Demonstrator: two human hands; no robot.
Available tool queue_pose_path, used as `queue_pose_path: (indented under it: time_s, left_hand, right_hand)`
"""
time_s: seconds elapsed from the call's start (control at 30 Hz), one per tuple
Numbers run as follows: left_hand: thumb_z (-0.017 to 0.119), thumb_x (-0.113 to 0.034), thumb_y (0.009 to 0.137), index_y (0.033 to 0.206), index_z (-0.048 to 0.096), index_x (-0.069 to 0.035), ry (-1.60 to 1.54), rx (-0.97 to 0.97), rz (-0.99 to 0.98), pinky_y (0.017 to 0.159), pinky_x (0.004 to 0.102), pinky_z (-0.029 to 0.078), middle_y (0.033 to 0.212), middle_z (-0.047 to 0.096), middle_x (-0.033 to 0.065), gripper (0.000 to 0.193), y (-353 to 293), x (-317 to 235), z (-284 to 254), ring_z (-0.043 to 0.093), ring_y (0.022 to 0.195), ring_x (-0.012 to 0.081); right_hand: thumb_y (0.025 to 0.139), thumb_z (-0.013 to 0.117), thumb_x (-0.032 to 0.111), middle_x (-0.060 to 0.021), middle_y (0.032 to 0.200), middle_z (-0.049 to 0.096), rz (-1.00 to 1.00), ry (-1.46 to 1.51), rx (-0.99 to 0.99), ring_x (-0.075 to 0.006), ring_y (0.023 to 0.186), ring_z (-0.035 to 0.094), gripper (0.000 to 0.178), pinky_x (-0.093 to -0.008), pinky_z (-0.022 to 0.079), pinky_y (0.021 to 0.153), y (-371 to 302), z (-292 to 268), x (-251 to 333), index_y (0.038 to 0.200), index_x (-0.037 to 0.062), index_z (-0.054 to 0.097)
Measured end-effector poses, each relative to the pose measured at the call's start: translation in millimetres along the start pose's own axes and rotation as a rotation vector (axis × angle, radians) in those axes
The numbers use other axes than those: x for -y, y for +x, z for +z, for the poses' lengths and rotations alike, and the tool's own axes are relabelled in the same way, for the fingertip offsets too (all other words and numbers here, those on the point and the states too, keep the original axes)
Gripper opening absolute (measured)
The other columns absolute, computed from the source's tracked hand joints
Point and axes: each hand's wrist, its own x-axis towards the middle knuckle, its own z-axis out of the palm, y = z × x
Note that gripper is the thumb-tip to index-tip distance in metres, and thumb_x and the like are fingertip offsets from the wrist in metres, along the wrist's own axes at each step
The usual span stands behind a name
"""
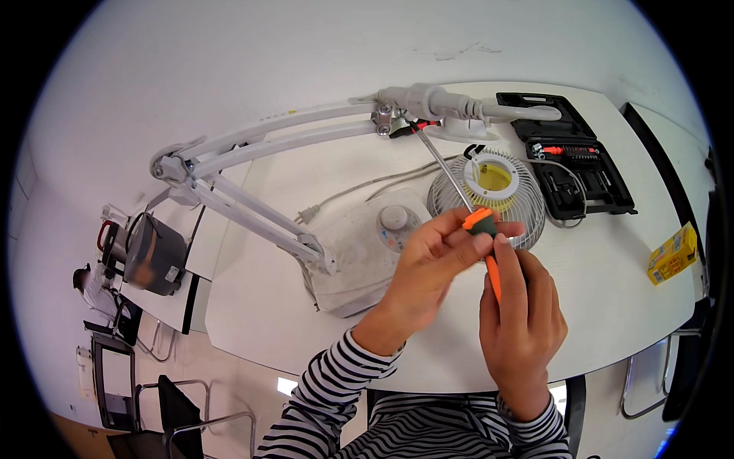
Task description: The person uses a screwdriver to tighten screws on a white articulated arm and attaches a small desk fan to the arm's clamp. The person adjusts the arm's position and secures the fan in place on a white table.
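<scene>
My left hand (428, 268) is closed, its thumb and fingers around the orange and dark green upper part of a screwdriver (480, 222). Below it, my right hand (524, 321) pinches the slim orange lower end. A long metal shaft (451, 178) slants from the handle up to the arm joint (384, 118) of a white desk lamp; whether its tip touches the joint, I cannot tell. The lamp's round wire-cage head (447, 195) lies on the table behind my hands. To the left stands the lamp's white base (344, 268) with a round knob (394, 218).
The lamp's hinged arm (252, 222) crosses above the white table (252, 321). A cable with a plug (308, 214) trails behind the base. Red and black pliers (413, 130) lie at the back. An open black tool case (615, 200) and a yellow box (673, 254) are right. Chairs (180, 409) stand left.
</scene>
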Motion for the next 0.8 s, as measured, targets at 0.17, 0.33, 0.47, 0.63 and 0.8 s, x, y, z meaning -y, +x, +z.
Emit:
queue_pose_path:
  time_s: [0.17,0.33,0.47,0.63,0.8]
  left_hand:
    - [0.033,-0.040,0.093,0.128,0.029,0.000,0.051,-0.415,0.549,0.105,0.0328,0.021,0.134,0.034,0.0141,0.054,31.2,-40.7,-19.5,0.029,0.126,0.0201]
    - [0.030,-0.047,0.092,0.129,0.025,0.001,0.159,-0.371,0.622,0.108,0.0304,0.017,0.134,0.032,0.0142,0.061,47.8,-51.4,-30.9,0.024,0.129,0.0207]
    - [0.030,-0.049,0.091,0.129,0.026,0.002,0.208,-0.385,0.653,0.109,0.0305,0.015,0.134,0.032,0.0148,0.063,50.6,-49.8,-33.4,0.022,0.130,0.0212]
    - [0.029,-0.049,0.091,0.128,0.027,0.001,0.247,-0.447,0.660,0.109,0.0308,0.015,0.134,0.032,0.0150,0.062,47.6,-51.6,-34.2,0.021,0.130,0.0217]
    - [0.028,-0.049,0.091,0.128,0.028,0.000,0.279,-0.440,0.693,0.109,0.0317,0.013,0.134,0.032,0.0154,0.062,46.6,-50.0,-38.2,0.020,0.130,0.0221]
  right_hand:
    - [0.068,0.057,-0.003,-0.0098,0.073,0.054,-0.245,-0.326,-0.050,-0.0099,0.047,0.041,0.033,-0.0174,0.035,0.038,5.3,5.0,-5.6,0.100,0.0012,0.063]
    - [0.072,0.065,0.001,-0.0122,0.074,0.054,-0.236,-0.292,0.043,-0.0154,0.055,0.053,0.031,-0.0227,0.045,0.043,7.7,4.4,0.0,0.102,-0.0046,0.059]
    - [0.074,0.065,0.006,-0.0108,0.070,0.055,0.056,0.193,0.068,-0.0146,0.049,0.049,0.032,-0.0239,0.043,0.042,11.5,12.3,-3.2,0.104,-0.0034,0.058]
    - [0.074,0.066,0.007,-0.0129,0.076,0.061,0.395,0.630,0.149,-0.0163,0.060,0.058,0.033,-0.0229,0.047,0.057,19.3,9.9,-8.1,0.104,-0.0035,0.057]
    - [0.077,0.065,0.007,-0.0103,0.082,0.063,0.569,0.855,0.224,-0.0098,0.070,0.057,0.032,-0.0208,0.045,0.065,27.1,4.2,-12.1,0.106,-0.0035,0.056]
